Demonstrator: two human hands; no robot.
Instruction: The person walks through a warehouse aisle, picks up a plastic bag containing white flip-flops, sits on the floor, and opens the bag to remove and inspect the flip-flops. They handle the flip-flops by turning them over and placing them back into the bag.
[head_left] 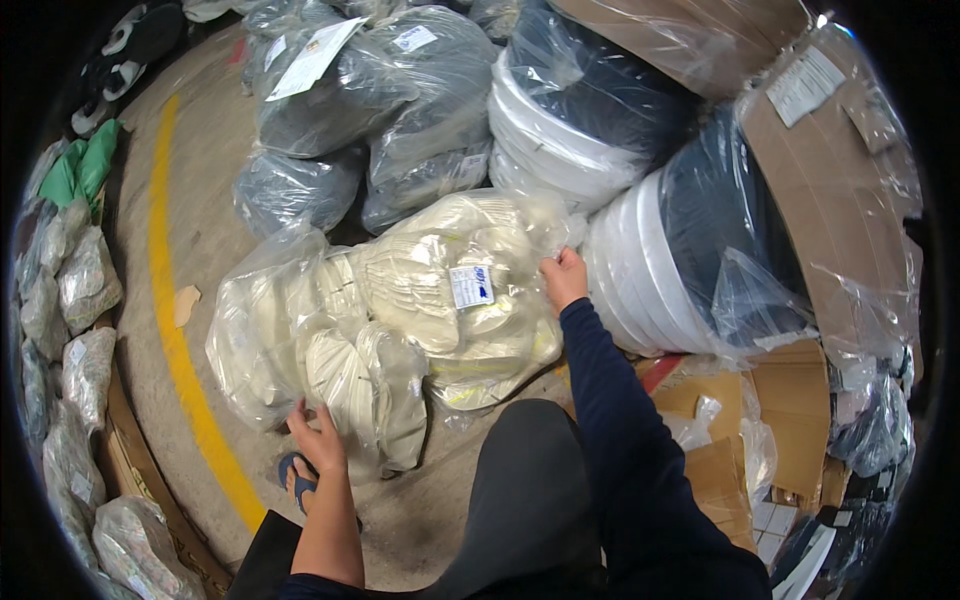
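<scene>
1. A concrete floor (205, 150) carries everything; a yellow line (160, 230) runs along it, left of the cream bag.
2. The cream bag (400, 285) lies on the floor in front of the person: clear plastic around stacked cream pieces, with a white label (471, 286) on top.
3. Behind the cream bag sit grey bags (430, 90); to its right, white-and-dark bundles (625, 265) and, nearer the person, an open carton (790, 410).
4. The right hand (567, 278) is at the cream bag's right edge, its grip pinched on the plastic film.
5. The left hand (318, 440) is at the bag's near left edge, fingers half curled; I cannot tell whether this grip holds film or merely touches it.
6. As far as shows, bagging and labelling look done. The film by the right hand looks loose; whether closing remains is unclear.
</scene>
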